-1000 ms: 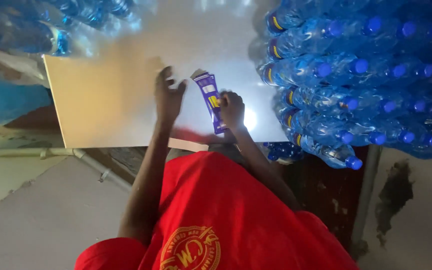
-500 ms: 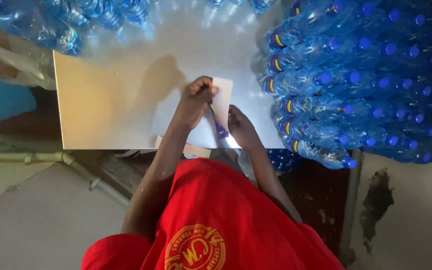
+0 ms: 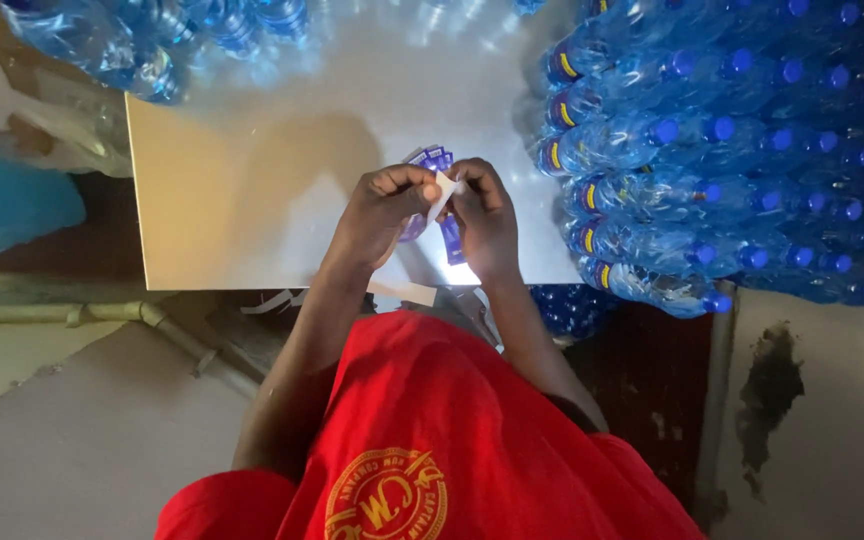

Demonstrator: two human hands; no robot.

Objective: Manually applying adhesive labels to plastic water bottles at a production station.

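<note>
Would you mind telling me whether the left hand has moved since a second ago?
Yes. The left hand has closed in toward the right hand, away from the table's left edge, both pinching the label strip.

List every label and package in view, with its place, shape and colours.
Purple label strips: a small bunch between both hands, long and narrow, purple with white and yellow patches.
White backing strip: pinched at the fingertips, thin, plain white.
Bottle labels: on the stacked bottles at right, blue bands with yellow marks.

Red short-sleeved shirt [image 3: 432, 420] with a round gold emblem [image 3: 384, 497]; bare forearms.
</note>
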